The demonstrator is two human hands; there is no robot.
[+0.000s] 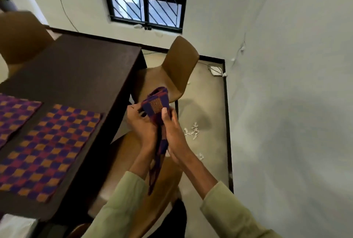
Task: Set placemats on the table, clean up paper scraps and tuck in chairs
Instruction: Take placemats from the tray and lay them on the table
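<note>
Both my hands hold a folded bundle of checkered purple, red and orange placemats (pixel 155 105) in the air, just right of the dark brown table (pixel 80 65). My left hand (pixel 142 125) pinches its left edge. My right hand (pixel 172 132) grips it from the right, thumb on top. One checkered placemat (pixel 49 148) lies flat on the table near its right edge, and part of another placemat (pixel 13 113) shows at the far left. White paper scraps (pixel 192 132) lie on the floor to the right of my hands.
A brown chair (pixel 175 69) stands pulled out at the table's far right corner. A second brown chair (pixel 133 161) is right below my arms, and a third chair (pixel 21 35) is at the far left. A white wall (pixel 286 104) runs close along the right. More scraps (pixel 200 156) lie nearer.
</note>
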